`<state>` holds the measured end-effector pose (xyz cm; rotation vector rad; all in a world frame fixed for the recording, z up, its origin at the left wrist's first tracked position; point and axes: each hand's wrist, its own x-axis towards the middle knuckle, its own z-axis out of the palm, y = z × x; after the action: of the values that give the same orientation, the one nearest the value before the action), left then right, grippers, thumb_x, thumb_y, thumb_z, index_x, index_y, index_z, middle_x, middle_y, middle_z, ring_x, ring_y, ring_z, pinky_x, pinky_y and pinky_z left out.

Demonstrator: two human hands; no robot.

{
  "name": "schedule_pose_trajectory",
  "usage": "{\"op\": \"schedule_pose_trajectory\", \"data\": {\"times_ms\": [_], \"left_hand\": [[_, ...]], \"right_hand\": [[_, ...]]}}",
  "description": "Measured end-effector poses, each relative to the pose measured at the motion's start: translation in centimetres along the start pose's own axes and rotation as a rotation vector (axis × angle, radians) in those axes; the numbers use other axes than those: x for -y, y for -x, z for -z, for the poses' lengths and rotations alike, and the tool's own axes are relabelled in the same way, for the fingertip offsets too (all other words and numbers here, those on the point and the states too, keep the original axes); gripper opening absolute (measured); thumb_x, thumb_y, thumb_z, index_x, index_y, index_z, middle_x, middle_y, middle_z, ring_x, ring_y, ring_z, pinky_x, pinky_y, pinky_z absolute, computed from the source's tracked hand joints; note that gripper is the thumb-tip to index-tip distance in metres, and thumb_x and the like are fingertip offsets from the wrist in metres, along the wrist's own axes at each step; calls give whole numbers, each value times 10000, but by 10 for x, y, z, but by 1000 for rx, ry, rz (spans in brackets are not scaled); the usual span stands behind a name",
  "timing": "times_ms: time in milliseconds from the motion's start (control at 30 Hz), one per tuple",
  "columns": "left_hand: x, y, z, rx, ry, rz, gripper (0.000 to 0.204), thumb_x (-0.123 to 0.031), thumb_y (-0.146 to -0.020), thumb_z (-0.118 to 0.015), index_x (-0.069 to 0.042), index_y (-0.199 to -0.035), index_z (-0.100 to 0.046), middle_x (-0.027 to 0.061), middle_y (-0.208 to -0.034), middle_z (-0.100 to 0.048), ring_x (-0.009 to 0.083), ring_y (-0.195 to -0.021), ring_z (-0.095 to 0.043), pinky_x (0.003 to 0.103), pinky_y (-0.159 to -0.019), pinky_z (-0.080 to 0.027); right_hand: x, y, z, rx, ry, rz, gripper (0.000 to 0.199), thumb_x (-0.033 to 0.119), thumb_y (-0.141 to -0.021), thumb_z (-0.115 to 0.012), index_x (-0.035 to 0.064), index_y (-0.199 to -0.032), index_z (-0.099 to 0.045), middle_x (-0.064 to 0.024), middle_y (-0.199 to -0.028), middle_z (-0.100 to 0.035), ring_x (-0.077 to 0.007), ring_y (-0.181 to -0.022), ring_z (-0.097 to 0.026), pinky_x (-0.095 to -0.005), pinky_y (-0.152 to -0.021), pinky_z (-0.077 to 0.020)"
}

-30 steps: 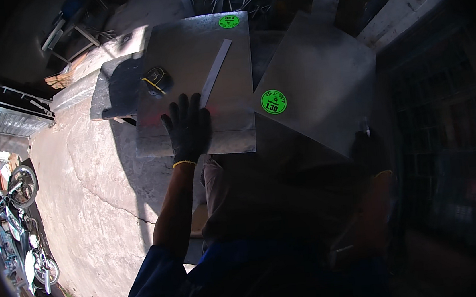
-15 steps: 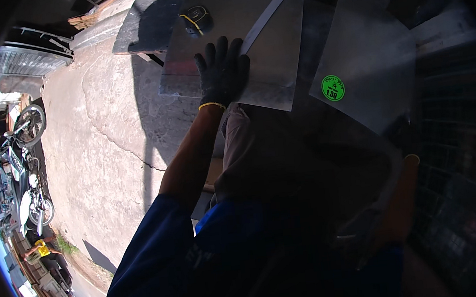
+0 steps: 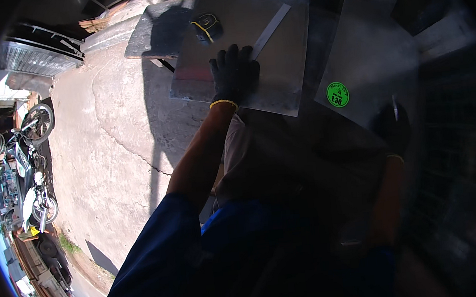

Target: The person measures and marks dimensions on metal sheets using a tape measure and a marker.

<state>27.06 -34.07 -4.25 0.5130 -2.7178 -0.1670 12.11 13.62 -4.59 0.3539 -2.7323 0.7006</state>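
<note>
My left hand (image 3: 235, 77), in a dark glove with a yellow cuff, lies flat with its fingers apart on a grey metal sheet (image 3: 282, 70). Its fingertips touch the near end of a pale, narrow straight strip (image 3: 272, 29), perhaps a ruler. Beyond that hand, a black and yellow tape measure (image 3: 206, 28) rests on the sheet. Deep in shadow on the right, my gloved right hand (image 3: 390, 129) is closed round a thin, light-coloured stick (image 3: 395, 108) that points upward; its exact kind is unclear. Below it lies a second metal sheet (image 3: 369, 50) with a green round sticker (image 3: 337, 94).
Behind the first sheet is a dark board (image 3: 152, 33). Cracked concrete ground (image 3: 98, 127) stretches to the left, with a parked motorcycle (image 3: 31, 168) at its edge. Darkness hides most of the right side.
My right hand has come up over the second sheet, and the thin stick now shows in it. My left hand stays on the sheet; the whole view has shifted slightly.
</note>
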Motion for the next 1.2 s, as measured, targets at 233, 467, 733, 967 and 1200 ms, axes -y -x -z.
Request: {"op": "schedule_pose_trajectory", "data": {"times_ms": [233, 467, 733, 967, 1200], "left_hand": [[-16, -26, 22, 278, 227, 173, 412, -303, -891, -624, -96, -1246, -654, 222, -1213, -620, 431, -1128, -626, 519, -977, -529], [-31, -22, 26, 404, 407, 329, 708, -359, -792, -731, -46, -1367, -462, 298, -1221, -636, 471, -1140, -647, 508, -991, -534], [28, -47, 14, 233, 58, -381, 454, -305, -846, -751, -19, -1188, -671, 187, -1201, -694, 372, -1144, -667, 460, -999, -534], [128, -105, 13, -48, 191, 137, 813, -497, -781, -837, -180, -1457, -517, 221, -1393, -564, 434, -1307, -533, 534, -1098, -447], [153, -117, -5, 230, 86, 343, 810, -568, -815, -776, -265, -1503, -474, 221, -1542, -474, 485, -1338, -514, 563, -1062, -464]], "right_hand": [[9, -1, -20, 195, 83, 2, 387, 367, -1042, -560, 72, -1269, -665, -168, -1117, -726, -357, -1029, -711, -470, -871, -553], [-10, -2, -46, 242, 170, 84, 395, 343, -1043, -576, 53, -1303, -644, -196, -1181, -709, -366, -1088, -692, -458, -925, -538], [20, 3, -29, 120, 7, -14, 447, 334, -1029, -613, 36, -1362, -615, -209, -1254, -685, -371, -1181, -662, -435, -985, -521], [69, 7, -5, -2, -2, 56, 396, 347, -988, -676, 43, -1241, -652, -179, -1124, -682, -364, -1074, -676, -445, -930, -533], [57, 1, -27, 14, -20, 85, 320, 254, -986, -696, 11, -1188, -648, -195, -1056, -678, -389, -960, -675, -441, -856, -545]]}}
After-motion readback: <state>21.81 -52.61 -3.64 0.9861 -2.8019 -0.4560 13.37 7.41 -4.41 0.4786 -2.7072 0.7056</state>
